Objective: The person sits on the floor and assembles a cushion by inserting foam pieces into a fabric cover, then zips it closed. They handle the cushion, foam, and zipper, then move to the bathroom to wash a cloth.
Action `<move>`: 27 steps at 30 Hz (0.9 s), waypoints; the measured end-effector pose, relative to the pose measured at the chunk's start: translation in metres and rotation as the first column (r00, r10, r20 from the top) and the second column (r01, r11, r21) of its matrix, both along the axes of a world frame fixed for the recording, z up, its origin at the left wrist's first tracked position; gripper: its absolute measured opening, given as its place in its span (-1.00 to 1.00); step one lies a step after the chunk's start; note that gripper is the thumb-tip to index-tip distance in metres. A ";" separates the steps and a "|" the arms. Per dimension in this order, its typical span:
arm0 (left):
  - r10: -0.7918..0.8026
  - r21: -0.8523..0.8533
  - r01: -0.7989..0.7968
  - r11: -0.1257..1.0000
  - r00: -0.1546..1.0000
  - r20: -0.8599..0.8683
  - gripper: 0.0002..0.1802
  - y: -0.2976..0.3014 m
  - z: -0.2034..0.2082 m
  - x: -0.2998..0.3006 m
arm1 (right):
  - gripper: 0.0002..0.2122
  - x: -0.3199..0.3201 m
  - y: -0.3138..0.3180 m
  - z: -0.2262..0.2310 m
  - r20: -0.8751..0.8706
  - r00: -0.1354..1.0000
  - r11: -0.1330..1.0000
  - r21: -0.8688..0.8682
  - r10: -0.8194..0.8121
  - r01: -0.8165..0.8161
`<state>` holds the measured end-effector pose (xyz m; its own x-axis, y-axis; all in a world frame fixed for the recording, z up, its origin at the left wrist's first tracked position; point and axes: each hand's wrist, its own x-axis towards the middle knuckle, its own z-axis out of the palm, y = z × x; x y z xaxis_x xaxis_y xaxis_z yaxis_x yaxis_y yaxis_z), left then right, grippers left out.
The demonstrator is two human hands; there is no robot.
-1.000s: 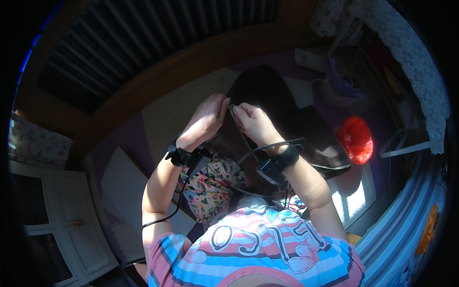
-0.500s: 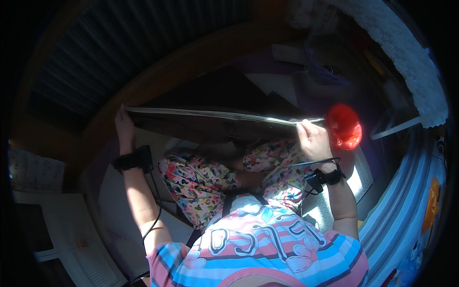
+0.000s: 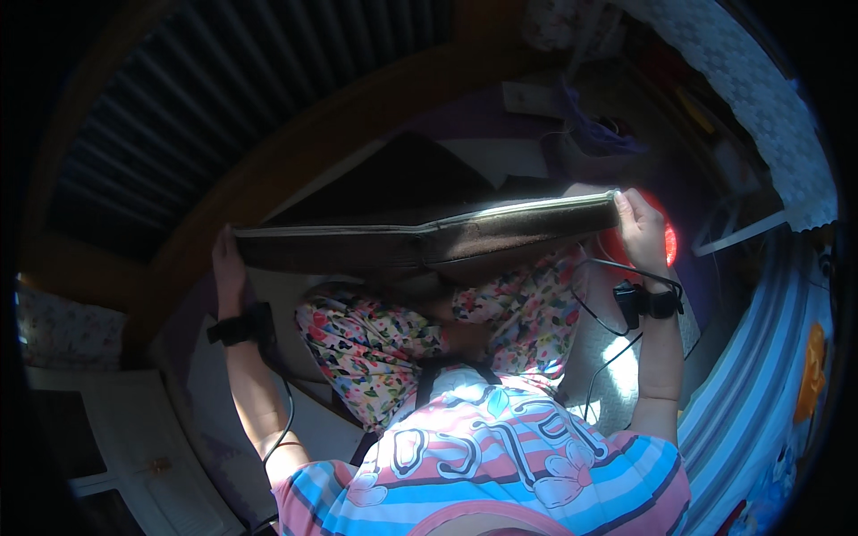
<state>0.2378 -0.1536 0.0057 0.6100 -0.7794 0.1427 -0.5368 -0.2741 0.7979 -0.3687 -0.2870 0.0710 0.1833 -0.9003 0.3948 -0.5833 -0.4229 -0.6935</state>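
A wide dark brown fabric piece with a pale strip along its upper edge is stretched across in front of me, above my crossed legs. At its left end, my left hand is closed on the corner. My right hand grips the far right corner, its thumb and fingers pinching the pale edge. The strip dips slightly in the middle, where there is a crease. More dark cloth lies beyond it in shadow; I cannot tell whether it is the same piece.
A shiny red round object is partly hidden behind my right hand. Further off sits a purple bag-like item. Blue striped cloth hangs at the right, and a white cabinet stands at the lower left. Cables run from both wrist straps.
My right hand has moved right and slightly up, to the fabric's end corner. My left hand has dropped a little. The fabric's front side has turned more into view.
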 end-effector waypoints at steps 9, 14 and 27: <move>-0.124 0.000 0.126 0.992 0.977 0.175 -0.59 0.018 0.002 -0.034 | -0.91 0.025 0.009 -0.007 -0.030 0.995 0.988 -0.117 0.098 -0.101; -0.177 -0.098 0.185 0.978 0.981 0.084 -0.68 0.004 0.026 -0.084 | -0.93 0.072 0.009 0.005 -0.050 0.981 0.944 -0.267 0.186 -0.193; -0.539 -0.507 0.322 0.800 0.758 -0.368 0.47 0.047 0.062 -0.209 | -0.89 0.275 0.078 0.018 0.187 0.834 0.706 -0.644 0.519 -0.294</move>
<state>0.0284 -0.1063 0.0678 0.2921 -0.9139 0.2818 -0.0428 0.2819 0.9585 -0.0934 -0.2086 0.0894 0.2336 -0.3499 0.9072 -0.0390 -0.9356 -0.3508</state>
